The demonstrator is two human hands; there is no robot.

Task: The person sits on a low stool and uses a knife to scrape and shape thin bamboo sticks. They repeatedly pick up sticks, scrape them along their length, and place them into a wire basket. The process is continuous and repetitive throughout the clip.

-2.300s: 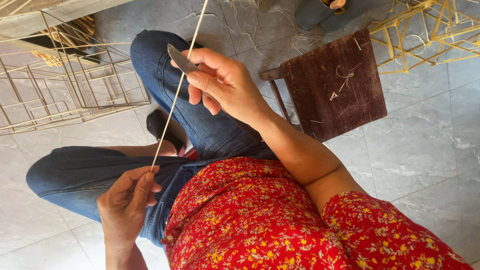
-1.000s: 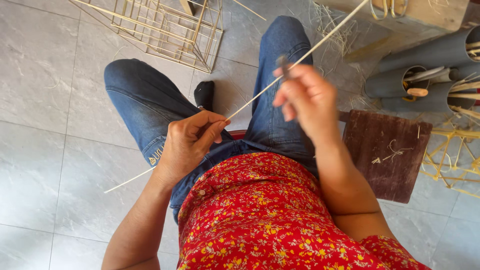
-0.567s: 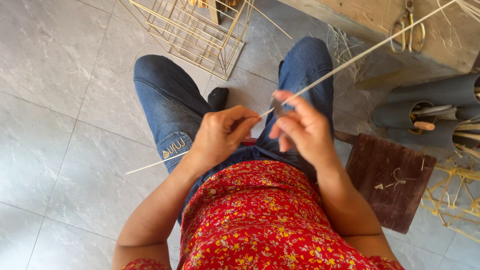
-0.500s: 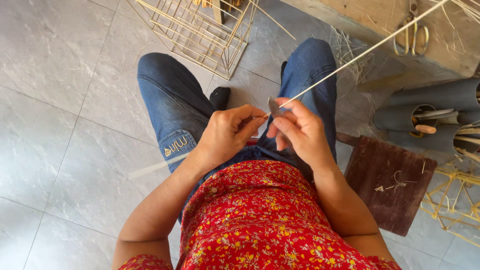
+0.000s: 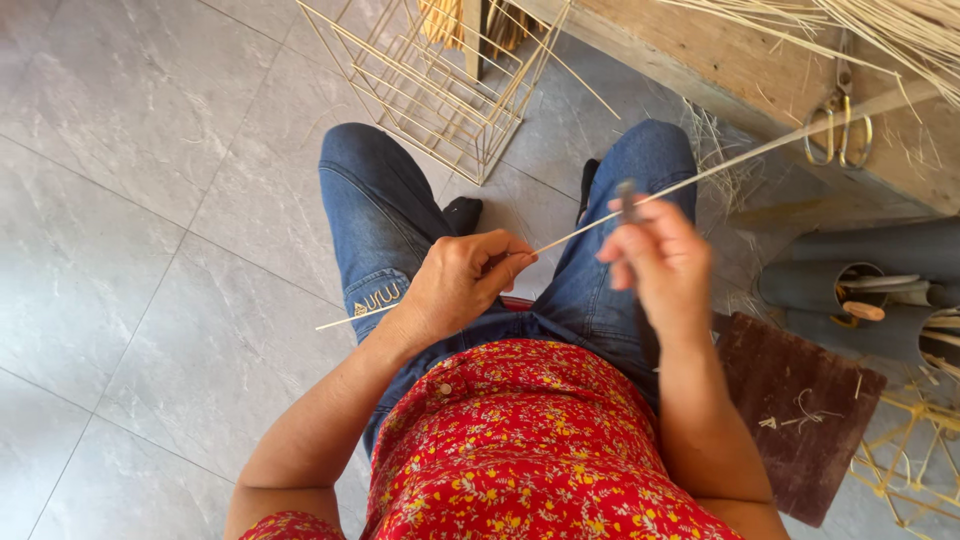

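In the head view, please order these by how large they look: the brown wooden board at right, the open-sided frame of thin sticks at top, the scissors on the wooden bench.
1. Stick frame, though partly cut off at the top.
2. Brown wooden board; nearer the camera, so the real order is unsure.
3. Scissors, clearly smallest.

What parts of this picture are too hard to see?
Head view, the only one:
- Small blade in the right hand: motion-blurred, fingers cover it.
- Long thin stick: its middle is hidden inside the left hand.
- Grey tubes: cut off by the right edge.
- Feet: hidden behind the knees.
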